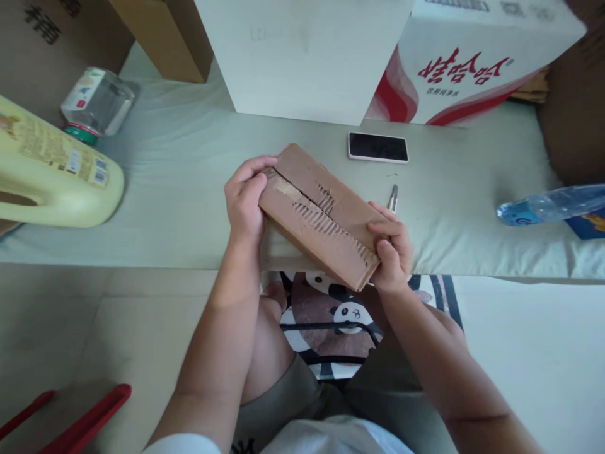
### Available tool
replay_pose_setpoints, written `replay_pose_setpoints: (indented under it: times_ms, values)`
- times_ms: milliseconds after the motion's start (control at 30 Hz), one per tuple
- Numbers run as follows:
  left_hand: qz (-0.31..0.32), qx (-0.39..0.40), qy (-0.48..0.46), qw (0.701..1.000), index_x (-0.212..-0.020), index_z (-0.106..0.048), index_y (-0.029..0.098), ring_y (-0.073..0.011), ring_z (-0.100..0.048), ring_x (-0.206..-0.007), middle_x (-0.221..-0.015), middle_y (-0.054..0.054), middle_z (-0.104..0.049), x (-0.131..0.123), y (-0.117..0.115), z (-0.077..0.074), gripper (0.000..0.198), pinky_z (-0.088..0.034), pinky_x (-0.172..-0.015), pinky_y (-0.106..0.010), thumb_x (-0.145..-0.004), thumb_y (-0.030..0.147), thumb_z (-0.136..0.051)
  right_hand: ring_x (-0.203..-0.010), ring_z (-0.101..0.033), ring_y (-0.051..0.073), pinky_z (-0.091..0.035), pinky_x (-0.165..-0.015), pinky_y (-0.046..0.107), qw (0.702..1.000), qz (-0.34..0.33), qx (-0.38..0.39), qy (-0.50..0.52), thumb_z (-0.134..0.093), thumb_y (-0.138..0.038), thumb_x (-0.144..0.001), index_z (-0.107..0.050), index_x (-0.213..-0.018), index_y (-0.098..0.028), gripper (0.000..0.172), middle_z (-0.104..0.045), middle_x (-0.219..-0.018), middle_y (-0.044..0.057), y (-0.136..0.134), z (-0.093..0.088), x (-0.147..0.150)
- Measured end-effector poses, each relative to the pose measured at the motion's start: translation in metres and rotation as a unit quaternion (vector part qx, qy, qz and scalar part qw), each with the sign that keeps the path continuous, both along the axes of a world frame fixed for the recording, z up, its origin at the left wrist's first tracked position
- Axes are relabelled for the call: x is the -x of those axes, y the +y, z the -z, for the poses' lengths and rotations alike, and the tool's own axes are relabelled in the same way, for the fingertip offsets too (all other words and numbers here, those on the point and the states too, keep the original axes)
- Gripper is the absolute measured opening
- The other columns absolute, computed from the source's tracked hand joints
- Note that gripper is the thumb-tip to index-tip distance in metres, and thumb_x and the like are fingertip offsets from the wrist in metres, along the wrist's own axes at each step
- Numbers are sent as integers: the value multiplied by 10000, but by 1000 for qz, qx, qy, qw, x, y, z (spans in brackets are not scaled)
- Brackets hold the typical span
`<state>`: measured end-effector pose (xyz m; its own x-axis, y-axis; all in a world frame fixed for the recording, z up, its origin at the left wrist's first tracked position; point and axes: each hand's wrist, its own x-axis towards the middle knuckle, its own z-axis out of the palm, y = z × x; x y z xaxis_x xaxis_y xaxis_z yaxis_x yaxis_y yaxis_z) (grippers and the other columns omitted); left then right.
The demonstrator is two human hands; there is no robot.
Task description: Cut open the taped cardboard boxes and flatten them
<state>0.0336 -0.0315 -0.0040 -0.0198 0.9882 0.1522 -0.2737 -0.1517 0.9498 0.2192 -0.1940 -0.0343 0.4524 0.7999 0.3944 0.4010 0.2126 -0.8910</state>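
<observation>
Between my two hands is a small brown cardboard box, tilted so that its long side slants down to the right. Its top face has a seam, with torn paper baring the corrugated layer. My left hand is closed round the upper left end, thumb on top. At the lower right end, my right hand grips the corner with thumb and fingers. A small metal tool, perhaps a knife, lies just beyond my right hand, partly hidden by it. Farther back rests a phone with a dark screen.
A large white box and a red-and-white carton stand behind. On the left are a yellow jug and a clear jar on its side. A water bottle lies right. The green-covered surface ends before my knees.
</observation>
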Motion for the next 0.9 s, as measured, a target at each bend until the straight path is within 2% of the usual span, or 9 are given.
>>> replay_pose_setpoints:
  times_ms: [200, 333, 467, 567, 767, 833, 900]
  values:
    - [11, -38, 19, 999, -772, -795, 236, -274, -692, -1268, -1068, -34, -777, 4, 0, -1, 169, -524, -1174, -435, -848, 214, -645, -1385, -612, 348, -469, -1158, 586, 1000, 18, 1, -20, -391, -550, -956, -602, -976, -283, 341, -658, -1408, 109, 5, 4, -1]
    - [17, -55, 39, 998, -768, -812, 251, -276, -692, -1252, -1045, -30, -777, 4, 3, 0, 224, -490, -1214, -465, -846, 213, -605, -1352, -636, 337, -478, -1153, 581, 1000, 16, -16, -12, -414, -544, -955, -600, -969, -286, 318, -673, -1378, 100, 7, 6, -2]
    - [-8, -35, 22, 999, -735, -806, 239, -269, -707, -1211, -1005, -41, -774, -1, 0, -4, 236, -512, -1179, -430, -838, 179, -603, -1398, -605, 350, -462, -1174, 596, 1000, 8, 2, -13, -406, -590, -950, -599, -967, -285, 362, -670, -1386, 111, 7, 6, -5]
    - [-25, -21, 17, 999, -712, -795, 214, -272, -718, -1195, -985, -62, -774, -2, -1, -5, 222, -517, -1158, -403, -834, 174, -614, -1395, -610, 342, -459, -1183, 589, 1000, -7, -13, -6, -420, -580, -965, -610, -984, -286, 350, -676, -1372, 108, 7, 6, -5]
    - [-9, -89, 64, 994, -793, -832, 236, -261, -725, -1145, -1008, -29, -811, 6, 9, 8, 252, -511, -1120, -408, -795, 239, -580, -1306, -663, 339, -500, -1144, 580, 998, 11, -57, -11, -417, -545, -1002, -648, -1004, -283, 350, -696, -1327, 103, 10, 8, 3]
    - [-6, -112, 68, 991, -807, -836, 230, -255, -728, -1118, -1003, -22, -822, 8, 14, 12, 268, -519, -1077, -400, -750, 227, -575, -1303, -660, 329, -513, -1124, 570, 995, -17, -95, -15, -432, -488, -1019, -671, -1096, -299, 314, -693, -1349, 85, 12, 11, 2]
    - [-3, -130, 59, 990, -806, -840, 201, -246, -731, -1074, -981, -35, -830, 8, 19, 14, 297, -518, -1033, -387, -708, 205, -559, -1323, -648, 321, -523, -1117, 555, 991, -62, -116, -13, -440, -483, -1031, -634, -1284, -345, 348, -668, -1411, 70, 12, 16, -4]
